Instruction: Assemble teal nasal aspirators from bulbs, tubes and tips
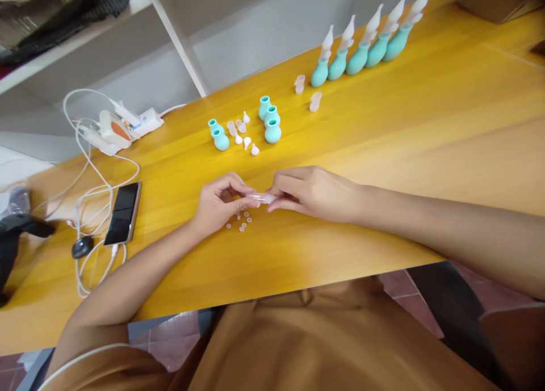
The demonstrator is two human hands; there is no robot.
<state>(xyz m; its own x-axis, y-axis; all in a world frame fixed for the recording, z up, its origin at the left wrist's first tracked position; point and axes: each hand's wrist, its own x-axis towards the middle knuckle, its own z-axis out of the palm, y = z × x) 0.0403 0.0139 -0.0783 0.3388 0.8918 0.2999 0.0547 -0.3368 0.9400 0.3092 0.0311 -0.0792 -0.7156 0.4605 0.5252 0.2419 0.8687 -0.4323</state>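
Between my two hands is a clear plastic tube (pixel 260 197), held level just above the table. My left hand (pixel 221 204) pinches its left end, and my right hand (pixel 306 191) grips the whitish right end, where the fingers hide part of it. Several tiny clear discs (pixel 243 225) lie under my left hand. Beyond the hands are white pointed nozzle tips (pixel 247 143), clear tube pieces (pixel 240 126) and teal squeeze bulbs (pixel 273 131) with open tops.
At the back right stands a row of teal bulbs with white tips (pixel 359 59) fitted. Two loose clear pieces (pixel 315 101) lie near it. A phone (pixel 123 213), white cables and a power strip (pixel 147 123) occupy the left. A cardboard box (pixel 496 2) sits far right.
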